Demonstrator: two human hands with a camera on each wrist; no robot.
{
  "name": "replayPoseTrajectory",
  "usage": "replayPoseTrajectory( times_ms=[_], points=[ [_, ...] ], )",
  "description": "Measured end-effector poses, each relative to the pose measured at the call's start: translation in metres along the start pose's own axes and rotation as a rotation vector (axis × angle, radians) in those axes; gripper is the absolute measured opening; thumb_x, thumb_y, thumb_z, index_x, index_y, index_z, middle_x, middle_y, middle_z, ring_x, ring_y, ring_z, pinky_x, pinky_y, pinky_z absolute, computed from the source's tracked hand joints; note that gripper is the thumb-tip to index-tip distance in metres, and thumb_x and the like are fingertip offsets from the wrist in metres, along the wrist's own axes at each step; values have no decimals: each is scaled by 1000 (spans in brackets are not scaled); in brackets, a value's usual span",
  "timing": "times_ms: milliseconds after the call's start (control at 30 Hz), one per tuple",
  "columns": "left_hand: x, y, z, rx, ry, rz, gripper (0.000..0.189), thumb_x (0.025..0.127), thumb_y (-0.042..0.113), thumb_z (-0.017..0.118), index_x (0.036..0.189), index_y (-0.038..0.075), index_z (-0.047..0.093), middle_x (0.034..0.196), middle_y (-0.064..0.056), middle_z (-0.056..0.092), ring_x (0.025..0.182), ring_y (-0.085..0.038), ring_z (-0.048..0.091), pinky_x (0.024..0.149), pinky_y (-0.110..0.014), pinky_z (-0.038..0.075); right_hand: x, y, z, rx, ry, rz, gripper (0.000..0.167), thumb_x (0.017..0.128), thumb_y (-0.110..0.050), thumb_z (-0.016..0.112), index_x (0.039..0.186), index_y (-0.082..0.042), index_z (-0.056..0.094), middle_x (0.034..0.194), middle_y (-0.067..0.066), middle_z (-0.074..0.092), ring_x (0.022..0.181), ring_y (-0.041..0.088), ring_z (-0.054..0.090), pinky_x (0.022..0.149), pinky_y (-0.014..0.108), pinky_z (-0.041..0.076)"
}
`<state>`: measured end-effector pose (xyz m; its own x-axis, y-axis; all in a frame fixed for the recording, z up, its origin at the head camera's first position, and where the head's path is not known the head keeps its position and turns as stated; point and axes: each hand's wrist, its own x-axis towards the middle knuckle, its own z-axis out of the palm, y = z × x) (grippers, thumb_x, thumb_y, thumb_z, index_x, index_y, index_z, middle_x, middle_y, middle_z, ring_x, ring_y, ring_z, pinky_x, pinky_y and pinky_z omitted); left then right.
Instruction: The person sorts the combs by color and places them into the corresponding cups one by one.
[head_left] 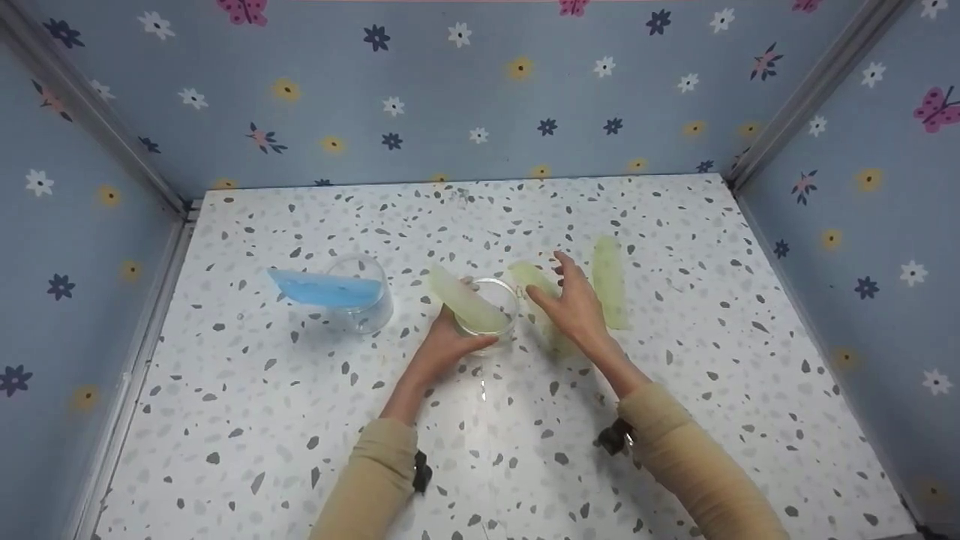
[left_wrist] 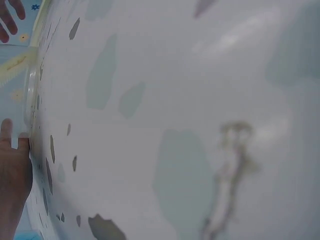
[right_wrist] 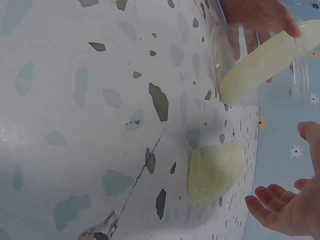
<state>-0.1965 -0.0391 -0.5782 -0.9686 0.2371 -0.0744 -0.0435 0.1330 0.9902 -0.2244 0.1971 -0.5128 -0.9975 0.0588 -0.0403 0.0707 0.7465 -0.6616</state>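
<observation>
My left hand (head_left: 442, 346) grips a clear jar (head_left: 515, 301), thumb on the near side and fingers behind. A pale yellow-green comb (head_left: 466, 301) leans inside it, one end sticking out past the rim. Over a second yellow-green comb (head_left: 531, 273), my right hand (head_left: 576, 306) hovers with fingers spread and nothing held; the right wrist view shows a gap between that hand (right_wrist: 292, 212) and the comb (right_wrist: 220, 170). A third yellow-green comb (head_left: 609, 281) lies just right of the right hand.
Left of my hands is another clear container (head_left: 373, 315), holding a blue comb (head_left: 322, 289) that juts out to the left. Everything stands on a speckled white table (head_left: 480, 217). Flowered blue panels (head_left: 427, 82) rise behind it and at both sides.
</observation>
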Motion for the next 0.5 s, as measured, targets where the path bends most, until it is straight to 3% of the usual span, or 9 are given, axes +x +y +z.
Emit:
replayPoseTrajectory(
  times_ms=[167, 500],
  points=[
    [0, 0, 0, 4, -4, 2, 112, 75, 35, 91, 163, 33, 22, 166, 1, 37, 155, -24, 35, 132, -45, 22, 2, 3, 1, -30, -9, -1, 87, 89, -48, 71, 160, -18, 31, 150, 17, 54, 131, 36, 59, 105, 54, 54],
    [0, 0, 0, 0, 4, 6, 112, 75, 32, 92, 163, 31, 23, 167, -2, 36, 155, -25, 35, 132, -46, 21, 3, 7, 4, -98, -46, 10, 93, 85, -43, 78, 160, -18, 30, 151, 18, 53, 138, 37, 54, 112, 56, 49]
  ],
)
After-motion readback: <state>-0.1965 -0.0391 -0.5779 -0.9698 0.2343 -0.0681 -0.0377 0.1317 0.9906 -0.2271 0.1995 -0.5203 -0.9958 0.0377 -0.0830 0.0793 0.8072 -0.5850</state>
